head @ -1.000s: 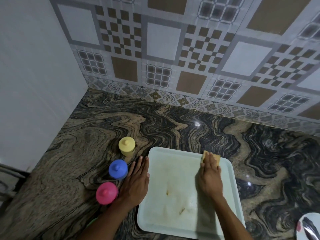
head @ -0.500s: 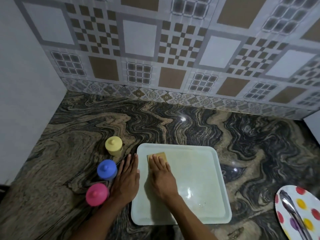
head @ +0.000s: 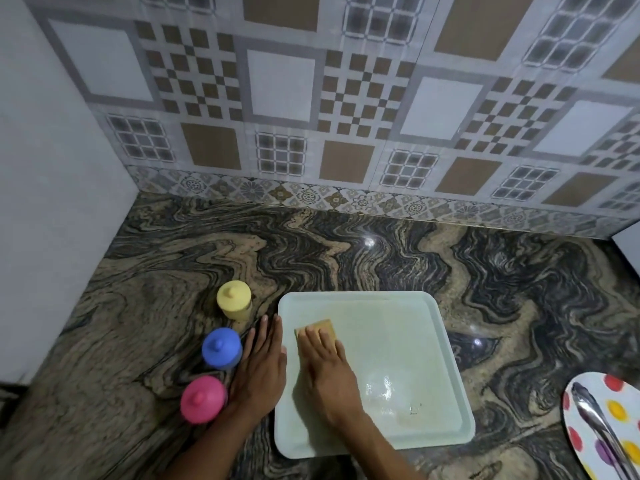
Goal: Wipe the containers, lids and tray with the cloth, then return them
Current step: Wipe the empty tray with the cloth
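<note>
Presses soft cloth onto tray with flat right hand, left hand flat on desk beside rim; likely light, slick, so lift by rims.

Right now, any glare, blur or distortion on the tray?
Head view: wet sheen glares on the tray's near-right part; two small light spots on the counter. Head view: wall tiles bow from the wide lens; the plate is cut off at the right edge. Head view: soft overall, right hand and cloth not smeared.
</note>
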